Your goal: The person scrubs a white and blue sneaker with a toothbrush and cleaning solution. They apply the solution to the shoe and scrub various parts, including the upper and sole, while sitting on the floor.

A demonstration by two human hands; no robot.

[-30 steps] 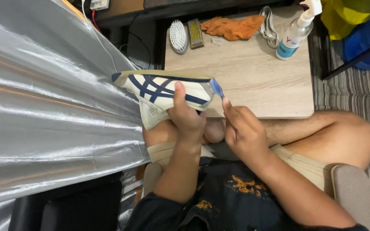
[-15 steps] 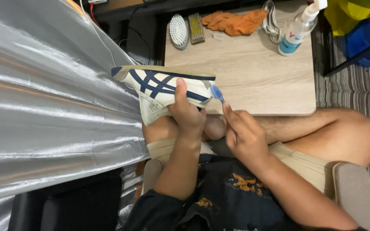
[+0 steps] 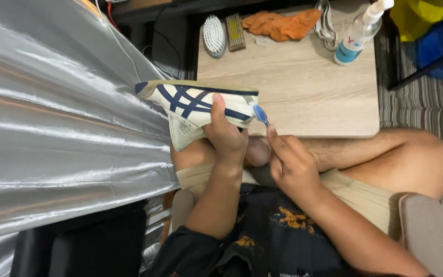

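Note:
My left hand (image 3: 226,134) grips a cream sneaker with navy stripes (image 3: 196,104), held on its side above my lap at the front edge of the low wooden table (image 3: 303,92). My right hand (image 3: 292,163) pinches a small blue toothbrush (image 3: 261,114), its head touching the sneaker's heel end. My bare crossed legs and beige shorts lie under both hands.
At the table's far edge lie a white oval brush (image 3: 214,34), a small wooden brush (image 3: 235,31), an orange cloth (image 3: 281,23), white laces (image 3: 325,26) and a spray bottle (image 3: 358,33). Silver sheeting (image 3: 57,123) fills the left. Blue and yellow bags (image 3: 437,31) sit far right.
The sneaker and both hands have shifted slightly left and down. The toothbrush stays at the heel end, with my right hand drawn a little lower.

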